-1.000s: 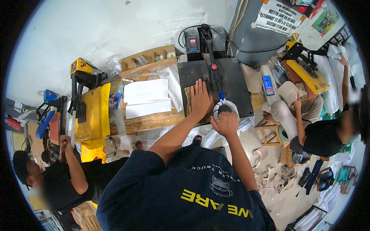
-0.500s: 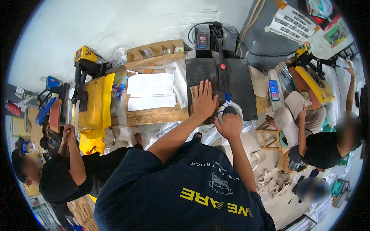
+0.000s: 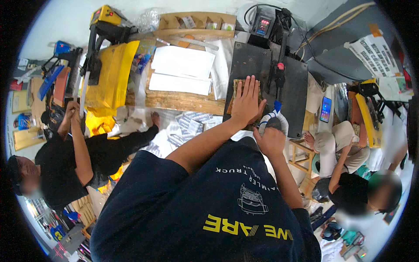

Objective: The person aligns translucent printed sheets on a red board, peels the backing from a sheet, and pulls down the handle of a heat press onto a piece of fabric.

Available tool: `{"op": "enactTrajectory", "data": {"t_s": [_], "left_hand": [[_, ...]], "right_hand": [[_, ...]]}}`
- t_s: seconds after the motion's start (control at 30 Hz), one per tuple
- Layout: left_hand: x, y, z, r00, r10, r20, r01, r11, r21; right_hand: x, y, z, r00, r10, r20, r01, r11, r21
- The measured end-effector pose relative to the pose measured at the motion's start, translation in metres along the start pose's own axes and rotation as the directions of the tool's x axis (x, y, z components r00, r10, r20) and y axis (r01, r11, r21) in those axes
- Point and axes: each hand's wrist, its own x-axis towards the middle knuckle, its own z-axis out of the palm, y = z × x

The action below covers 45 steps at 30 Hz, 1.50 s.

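Observation:
My left hand (image 3: 247, 102) lies flat with fingers stretched out on a worn brownish pad (image 3: 237, 86), which rests on the dark plate (image 3: 251, 59) of a heat press. Most of the pad is hidden under the palm. My right hand (image 3: 270, 140) is closed around the dark end of the press handle (image 3: 274, 123), close to my body. A white and blue wrapped band (image 3: 283, 125) loops around that end. From there the black lever (image 3: 280, 83), with a red knob, runs back over the plate to a control box (image 3: 262, 27) with a lit display.
White sheets (image 3: 181, 65) lie on the wooden table (image 3: 183, 103) left of the press, with a cardboard tray (image 3: 196, 22) behind. A yellow press (image 3: 111, 74) stands further left, where one person works. Another person sits at right near a phone (image 3: 325, 109) and wooden stool (image 3: 301, 155).
The whole view has shifted and turned, so the press appears further right. My left hand's fingers are closer together. Both hands keep about the same places on the press.

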Motion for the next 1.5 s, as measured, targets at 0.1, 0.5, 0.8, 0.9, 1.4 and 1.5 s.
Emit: {"op": "enactTrajectory", "data": {"t_s": [0.1, 0.5, 0.8, 0.9, 1.4, 1.5], "left_hand": [[0.004, -0.001, -0.004, 0.999, -0.019, 0.025, 0.02, 0.999, -0.024], [0.013, -0.003, -0.01, 0.978, -0.075, 0.193, 0.085, 0.995, -0.046], [0.013, -0.001, -0.009, 0.971, -0.091, 0.22, 0.111, 0.99, -0.082], [0.018, -0.004, -0.011, 0.965, -0.112, 0.239, 0.124, 0.992, -0.036], [0.017, -0.004, -0.006, 0.977, -0.107, 0.183, 0.103, 0.994, 0.027], [0.011, 0.0, -0.006, 0.972, -0.119, 0.202, 0.12, 0.993, 0.006]], "right_hand": [[0.012, 0.006, -0.013, 0.972, -0.055, 0.228, 0.049, 0.998, 0.031], [0.047, 0.02, -0.009, 0.777, -0.057, 0.627, -0.033, 0.991, 0.131], [0.047, 0.027, -0.012, 0.677, -0.101, 0.729, -0.069, 0.977, 0.2], [0.056, 0.005, -0.03, 0.661, 0.01, 0.751, -0.152, 0.981, 0.122], [0.052, -0.002, -0.023, 0.674, 0.159, 0.722, -0.196, 0.98, -0.032], [0.047, -0.003, -0.025, 0.678, 0.185, 0.712, -0.219, 0.975, -0.044]]}}
